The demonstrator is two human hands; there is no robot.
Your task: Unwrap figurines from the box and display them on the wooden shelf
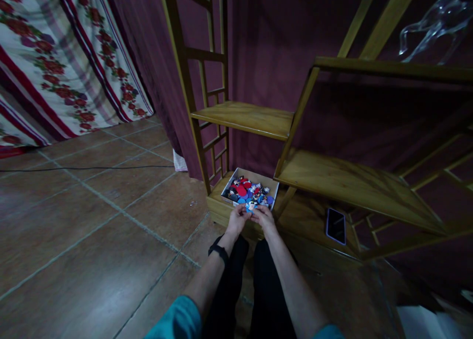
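Note:
Between the fingertips of my left hand (237,218) and my right hand (264,218) is a small blue and white figurine (252,207); its finer details are too small to make out. Both hands are closed around its sides, at the near edge of a shallow white box (274,185). Inside the box lies a jumble of small figures (264,190) with red, blue and purple round pieces (242,189). My hands cover part of the box's front wall.
The box sits on the lowest board of a wooden shelf unit (244,116), with a slanted post (297,122) right of it. A phone (335,225) lies on that board farther right. A clear glass animal (439,21) stands on a higher shelf. A black cable (111,168) crosses the tiled floor (111,240).

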